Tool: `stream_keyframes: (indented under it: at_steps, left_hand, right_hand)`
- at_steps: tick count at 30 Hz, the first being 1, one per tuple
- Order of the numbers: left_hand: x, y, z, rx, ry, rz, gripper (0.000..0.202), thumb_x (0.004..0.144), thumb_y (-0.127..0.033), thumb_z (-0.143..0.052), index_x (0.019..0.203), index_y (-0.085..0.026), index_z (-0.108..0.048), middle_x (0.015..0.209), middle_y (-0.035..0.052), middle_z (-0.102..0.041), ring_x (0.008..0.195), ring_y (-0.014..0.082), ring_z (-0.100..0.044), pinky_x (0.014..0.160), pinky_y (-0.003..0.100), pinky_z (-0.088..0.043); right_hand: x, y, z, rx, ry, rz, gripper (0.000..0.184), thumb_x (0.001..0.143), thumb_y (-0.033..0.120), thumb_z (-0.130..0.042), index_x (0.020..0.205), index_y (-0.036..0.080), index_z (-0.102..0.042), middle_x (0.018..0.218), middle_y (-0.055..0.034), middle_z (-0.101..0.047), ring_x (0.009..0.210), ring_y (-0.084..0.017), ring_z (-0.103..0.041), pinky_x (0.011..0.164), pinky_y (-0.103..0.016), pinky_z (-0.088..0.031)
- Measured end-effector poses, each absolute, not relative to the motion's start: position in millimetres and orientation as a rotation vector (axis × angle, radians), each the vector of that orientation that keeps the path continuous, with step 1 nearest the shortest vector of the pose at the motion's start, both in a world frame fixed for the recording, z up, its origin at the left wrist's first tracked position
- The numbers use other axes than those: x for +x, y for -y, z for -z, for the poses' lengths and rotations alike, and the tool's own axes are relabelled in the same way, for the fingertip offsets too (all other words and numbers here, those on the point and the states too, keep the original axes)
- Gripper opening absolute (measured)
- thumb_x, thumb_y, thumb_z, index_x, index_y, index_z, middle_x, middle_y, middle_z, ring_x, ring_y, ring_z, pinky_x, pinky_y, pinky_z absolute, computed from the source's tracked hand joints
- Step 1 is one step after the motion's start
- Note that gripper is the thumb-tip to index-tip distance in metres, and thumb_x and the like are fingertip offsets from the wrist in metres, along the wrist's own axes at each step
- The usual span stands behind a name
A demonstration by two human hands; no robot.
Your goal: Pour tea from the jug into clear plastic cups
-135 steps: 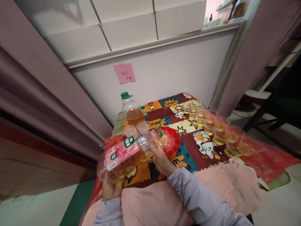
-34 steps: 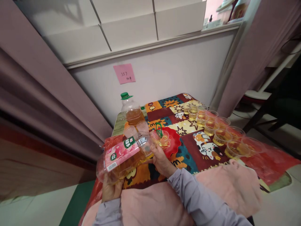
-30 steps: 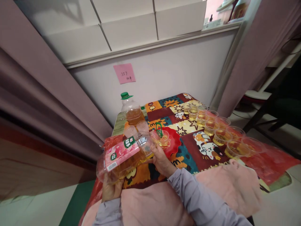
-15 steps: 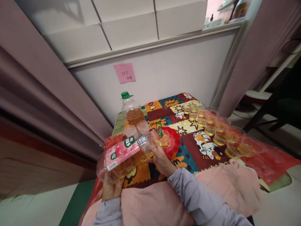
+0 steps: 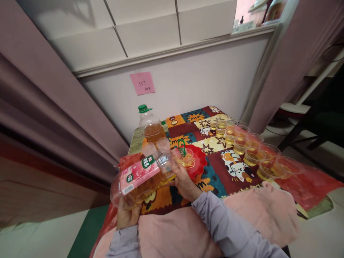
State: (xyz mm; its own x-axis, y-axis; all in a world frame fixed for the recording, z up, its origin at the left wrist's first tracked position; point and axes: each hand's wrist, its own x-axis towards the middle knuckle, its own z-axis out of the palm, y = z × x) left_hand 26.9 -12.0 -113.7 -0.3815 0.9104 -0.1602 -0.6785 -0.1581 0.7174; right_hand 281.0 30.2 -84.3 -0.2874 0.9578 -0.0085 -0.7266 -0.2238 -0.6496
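Note:
A large clear bottle with a pink label (image 5: pixel 138 176) lies tilted, its neck pointing right and down toward a small clear cup (image 5: pixel 187 157) on a red plate (image 5: pixel 198 163). Amber liquid fills the bottle's lower side. My left hand (image 5: pixel 127 215) is closed under the bottle's base. My right hand (image 5: pixel 184 181) grips the bottle near its neck, beside the plate. A green handle ring (image 5: pixel 182 147) hangs at the neck.
A second bottle with a green cap (image 5: pixel 149 126) stands at the table's far left. Two empty cups (image 5: pixel 157 146) sit before it. Several cups of amber liquid (image 5: pixel 248 147) line the right side of the patterned cloth (image 5: pixel 231 170). A pink note (image 5: pixel 142 83) hangs on the wall.

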Motion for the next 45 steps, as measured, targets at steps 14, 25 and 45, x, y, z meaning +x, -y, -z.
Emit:
stream_keyframes:
  at_steps: [14,25,45]
  left_hand:
    - [31.8,10.9,112.5,0.346,-0.982,-1.803,0.046,0.104,-0.054,-0.073,0.144,-0.034,-0.08,0.132,0.0065,-0.087,0.13,0.0304,-0.081,0.096,0.038,-0.071]
    - [29.4,12.1,112.5,0.44,-1.007,-1.787,0.064,0.084,-0.054,-0.096,0.143,-0.033,-0.08,0.14,0.0075,-0.084,0.144,0.0348,-0.072,0.112,0.047,-0.064]
    - [42.3,12.0,101.1,0.38,-0.96,-1.79,0.044,0.103,-0.046,-0.072,0.145,-0.033,-0.079,0.136,0.0066,-0.086,0.143,0.0335,-0.073,0.111,0.051,-0.066]
  right_hand:
    - [280.5,-29.3,82.5,-0.52,0.626,-1.777,0.091,0.085,0.07,-0.092,0.16,0.037,-0.054,0.146,-0.0061,-0.075,0.111,-0.026,-0.084,0.069,-0.031,-0.075]
    - [280.2,-30.0,86.6,-0.506,0.637,-1.772,0.085,0.087,0.068,-0.09,0.158,0.034,-0.057,0.147,-0.0089,-0.075,0.112,-0.027,-0.084,0.071,-0.033,-0.075]
    - [280.0,-29.7,88.4,-0.507,0.638,-1.769,0.085,0.087,0.067,-0.091,0.158,0.037,-0.056,0.148,-0.0075,-0.075,0.109,-0.026,-0.084,0.073,-0.035,-0.076]
